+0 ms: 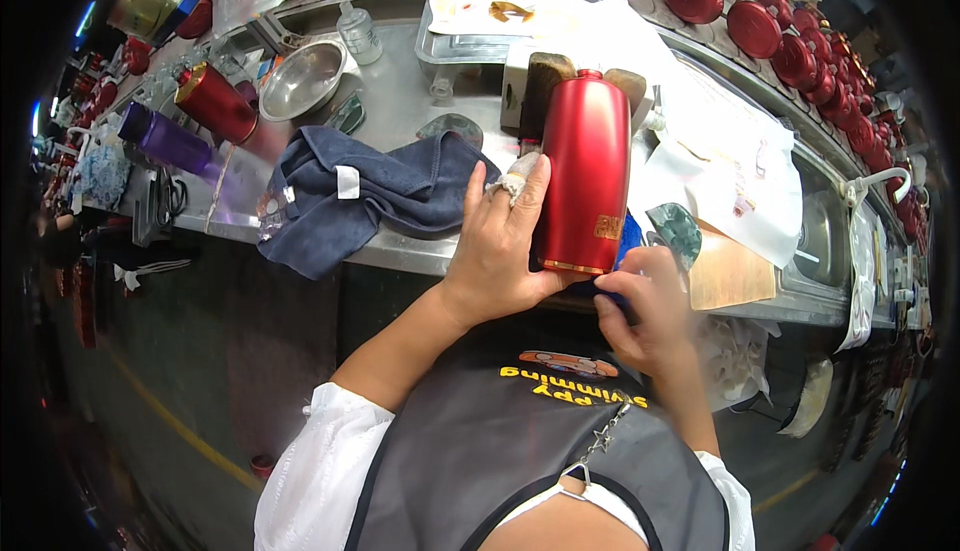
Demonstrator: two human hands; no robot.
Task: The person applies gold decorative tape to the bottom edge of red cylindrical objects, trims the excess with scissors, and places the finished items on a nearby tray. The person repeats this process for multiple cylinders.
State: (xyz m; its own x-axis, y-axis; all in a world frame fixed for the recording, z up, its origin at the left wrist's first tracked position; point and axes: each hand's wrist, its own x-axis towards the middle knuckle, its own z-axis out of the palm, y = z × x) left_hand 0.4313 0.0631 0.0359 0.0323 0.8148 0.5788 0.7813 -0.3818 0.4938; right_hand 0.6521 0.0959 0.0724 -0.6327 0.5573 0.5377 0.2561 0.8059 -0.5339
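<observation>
Red, satin-finished, metallic-looking bottle (587, 166) with a narrow neck and a gold-coloured band at its near end sits at the front edge of the grey metal table (405, 249), neck pointing away from the person. Left hand (497, 263) supports it, fingers along its left side and thumb by the gold-coloured band. Right hand (648, 313) is curled near the lower right corner, blurred; whether it pinches anything, I cannot tell. Bright blue material (629, 239) shows beside the bottle. Its walls look stiff, probably hollow and fairly light; the smooth coat is likely slippery and easily scratched. Broad palm contact around the body seems safest, clear of the gold-coloured mark (608, 227).
</observation>
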